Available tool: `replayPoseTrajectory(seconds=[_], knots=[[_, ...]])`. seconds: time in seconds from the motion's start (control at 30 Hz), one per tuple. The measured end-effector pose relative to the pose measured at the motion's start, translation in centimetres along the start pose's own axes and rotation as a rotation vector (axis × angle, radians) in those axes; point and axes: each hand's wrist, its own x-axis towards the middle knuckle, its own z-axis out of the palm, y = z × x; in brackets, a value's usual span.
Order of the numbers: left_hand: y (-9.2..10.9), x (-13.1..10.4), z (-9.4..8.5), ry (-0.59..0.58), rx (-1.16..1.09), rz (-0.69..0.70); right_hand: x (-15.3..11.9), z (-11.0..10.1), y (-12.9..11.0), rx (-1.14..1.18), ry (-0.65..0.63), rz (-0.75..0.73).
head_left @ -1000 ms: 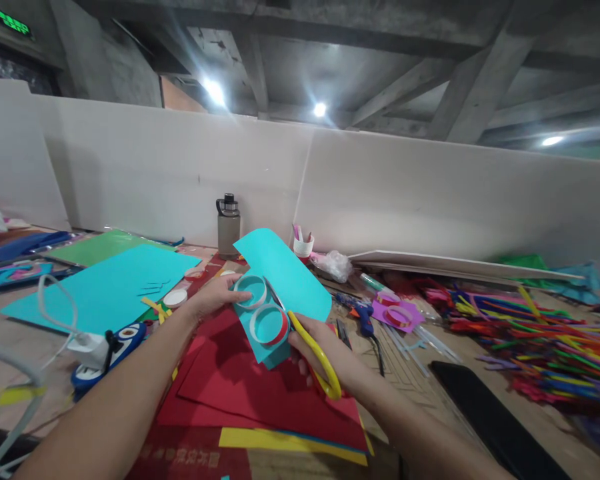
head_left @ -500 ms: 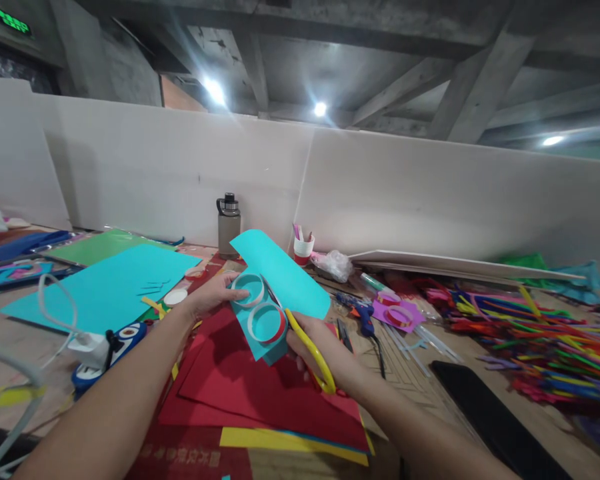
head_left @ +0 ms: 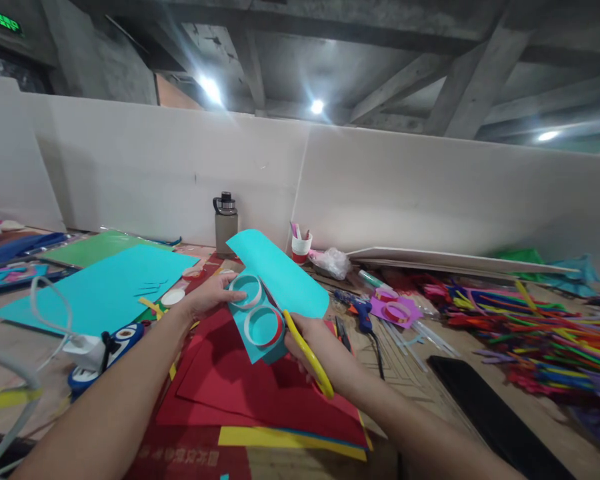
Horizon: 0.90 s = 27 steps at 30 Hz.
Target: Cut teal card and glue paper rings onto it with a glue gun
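My left hand [head_left: 211, 296] pinches a turquoise sheet of paper at its left edge, the thumb reaching into an upper paper ring [head_left: 245, 305]. A second, white and red paper ring [head_left: 264, 326] stands on the same sheet just below. In my right hand [head_left: 314, 343] is a pair of scissors with a yellow handle [head_left: 306, 353]. Its blades lie along the right side of the rings, partly hidden by the paper. Beyond the blades, the wide turquoise paper flap [head_left: 285, 270] curls up and away. Red paper sheets [head_left: 225, 380] lie beneath both hands.
A water bottle [head_left: 226, 227] and a cup of pens [head_left: 301, 245] stand by the white panel. To the right are a glue gun [head_left: 363, 315], a purple paper piece [head_left: 396, 312], a black phone [head_left: 490, 413] and colourful pipe cleaners [head_left: 540, 333]. A power strip [head_left: 123, 343] sits left.
The view has shifted slightly. The scissors' handle looks narrower and less of the blades shows beside the rings. My left hand keeps its hold on the paper.
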Motion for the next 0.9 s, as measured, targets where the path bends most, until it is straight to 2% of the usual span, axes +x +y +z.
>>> replayPoseTrajectory(seconds=[0.23, 0.43, 0.63, 0.9], knots=[[-0.4, 0.0, -0.5, -0.038, 0.042, 0.006, -0.5, -0.1, 0.2, -0.110, 0.003, -0.072], [-0.4, -0.3, -0.7, -0.006, 0.064, -0.026, -1.1, -0.2, -0.2, -0.148, 0.021, -0.023], [0.4, -0.5, -0.9, -0.001, 0.157, -0.066, -1.0, -0.8, 0.7, -0.201, 0.060, -0.217], [1.4, -0.9, -0.4, -0.035, 0.308, -0.065, -0.9, -1.2, 0.1, -0.157, -0.027, -0.170]])
